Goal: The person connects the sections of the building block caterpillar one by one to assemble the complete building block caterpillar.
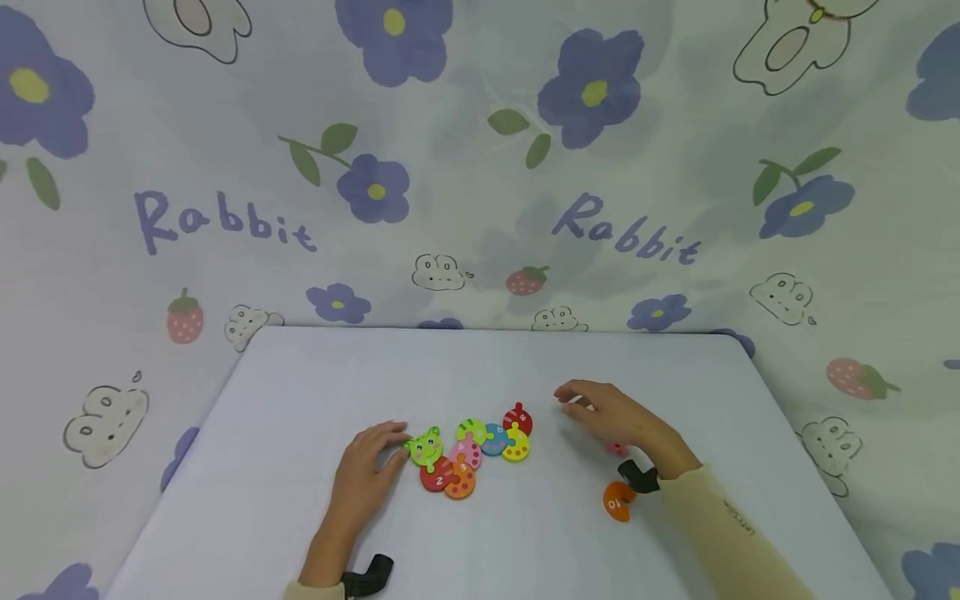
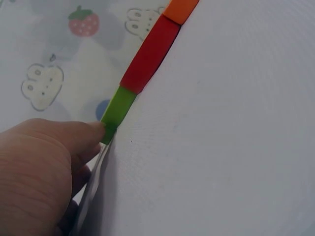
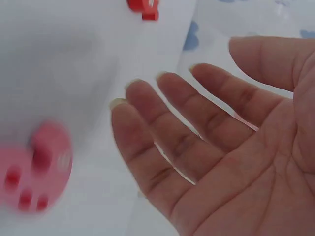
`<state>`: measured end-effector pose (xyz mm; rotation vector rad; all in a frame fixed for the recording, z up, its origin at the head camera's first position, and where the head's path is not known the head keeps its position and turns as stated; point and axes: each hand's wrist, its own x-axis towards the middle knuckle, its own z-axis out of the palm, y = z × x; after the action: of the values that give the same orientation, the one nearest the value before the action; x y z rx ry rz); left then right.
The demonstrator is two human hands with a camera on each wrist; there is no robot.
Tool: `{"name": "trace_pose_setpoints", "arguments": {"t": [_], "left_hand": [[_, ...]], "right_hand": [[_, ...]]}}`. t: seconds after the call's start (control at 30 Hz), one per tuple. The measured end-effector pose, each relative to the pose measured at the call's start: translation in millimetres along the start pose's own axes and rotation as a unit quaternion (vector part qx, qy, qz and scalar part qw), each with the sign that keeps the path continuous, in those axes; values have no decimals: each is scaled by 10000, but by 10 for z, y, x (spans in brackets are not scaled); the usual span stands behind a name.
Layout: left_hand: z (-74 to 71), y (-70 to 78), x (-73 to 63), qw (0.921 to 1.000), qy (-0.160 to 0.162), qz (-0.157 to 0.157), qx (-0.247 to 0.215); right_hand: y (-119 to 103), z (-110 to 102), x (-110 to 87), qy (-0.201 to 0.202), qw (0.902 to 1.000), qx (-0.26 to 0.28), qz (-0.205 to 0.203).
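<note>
A caterpillar number puzzle lies on the white table in a wavy chain. Its green head piece (image 1: 426, 448) has a smiling face, and the red piece (image 1: 436, 475) marked 2 and an orange piece (image 1: 461, 481) follow. Pink, green, blue and yellow pieces lead on to a red piece (image 1: 517, 419) marked 8. My left hand (image 1: 363, 471) rests at the left edge of the head, thumb (image 2: 91, 135) against its green side. To the right of the chain, my right hand (image 1: 611, 414) hovers over the table, holding nothing, its fingers (image 3: 182, 142) loosely extended.
A loose orange piece (image 1: 618, 502) marked 10 lies near my right wrist. Beside it a pink piece (image 3: 49, 167) with red dots is mostly hidden by my forearm in the head view. Behind the table (image 1: 315, 358) hangs a cloth (image 1: 465, 192) printed with flowers and rabbits.
</note>
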<state>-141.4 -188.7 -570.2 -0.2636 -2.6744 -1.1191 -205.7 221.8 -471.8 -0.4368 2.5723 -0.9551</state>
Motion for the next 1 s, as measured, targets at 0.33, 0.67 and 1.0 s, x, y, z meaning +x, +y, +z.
{"name": "trace_pose_setpoints", "arguments": {"t": [0.33, 0.67, 1.0], "left_hand": [[-14, -47, -33, 9999, 79, 96, 105], [39, -22, -7, 10000, -32, -50, 26], [15, -6, -3, 10000, 22, -53, 58]], "right_hand": [[300, -94, -443, 285, 9993, -250, 18], [559, 146, -506, 704, 9835, -1654, 205], [644, 198, -542, 741, 9923, -937, 325]]}}
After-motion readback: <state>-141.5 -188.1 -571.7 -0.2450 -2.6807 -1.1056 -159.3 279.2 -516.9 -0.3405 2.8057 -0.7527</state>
